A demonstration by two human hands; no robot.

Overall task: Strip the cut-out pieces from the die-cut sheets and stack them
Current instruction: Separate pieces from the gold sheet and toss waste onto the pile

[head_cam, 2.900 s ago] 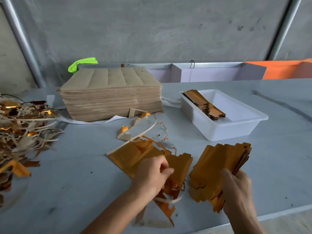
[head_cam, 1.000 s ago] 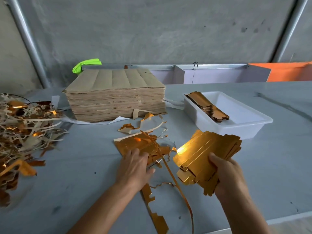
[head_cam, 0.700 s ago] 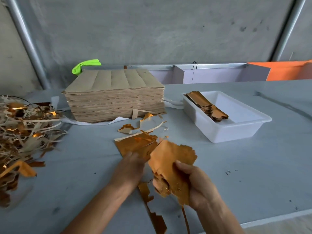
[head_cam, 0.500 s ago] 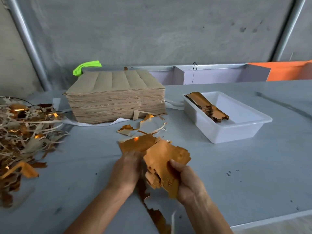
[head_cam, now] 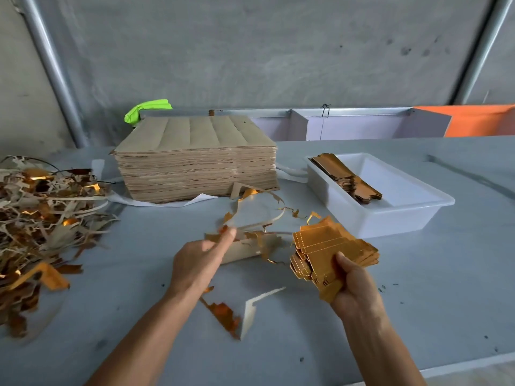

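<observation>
Gripping gold cut-outs [head_cam: 328, 252], the right hand [head_cam: 352, 288] hovers; the left hand [head_cam: 198, 263] pinches waste strip [head_cam: 250, 246].

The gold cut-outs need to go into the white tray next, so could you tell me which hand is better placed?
Probably the right hand: it already grips the gold cut-outs beside the white tray. The left hand is busy with waste strips.

A packaging workshop: bare concrete wall [head_cam: 250, 51], stacked die-cut sheets [head_cam: 195, 162], scrap trimmings [head_cam: 41, 218] heaped on a worktable [head_cam: 418, 302].
</observation>
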